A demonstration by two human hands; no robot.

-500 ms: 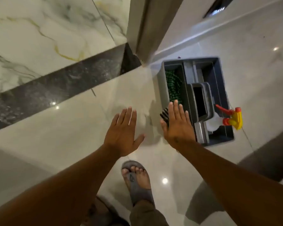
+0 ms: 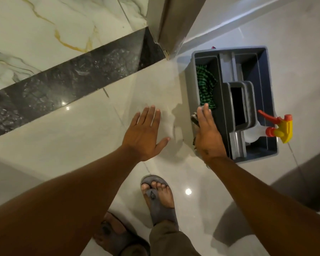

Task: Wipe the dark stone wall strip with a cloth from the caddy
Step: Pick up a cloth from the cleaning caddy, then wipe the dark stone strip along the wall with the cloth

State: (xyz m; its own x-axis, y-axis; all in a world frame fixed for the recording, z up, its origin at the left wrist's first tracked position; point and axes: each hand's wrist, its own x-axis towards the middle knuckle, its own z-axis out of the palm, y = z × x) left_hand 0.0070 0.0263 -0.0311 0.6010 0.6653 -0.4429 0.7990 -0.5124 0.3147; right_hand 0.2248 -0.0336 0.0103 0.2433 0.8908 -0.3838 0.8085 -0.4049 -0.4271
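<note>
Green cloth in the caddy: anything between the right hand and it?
Nothing visible. The right hand hovers over the caddy's near-left edge, fingertips just short of the green cloth, which lies uncovered in the left compartment.

The dark stone wall strip (image 2: 68, 85) is a glossy black band with pale mottling, running from nine o'clock up toward one o'clock between the marble wall and the floor. The grey caddy (image 2: 266, 100) sits on the floor at two o'clock; a crumpled green-and-black cloth (image 2: 205, 85) lies in its left compartment.
</note>
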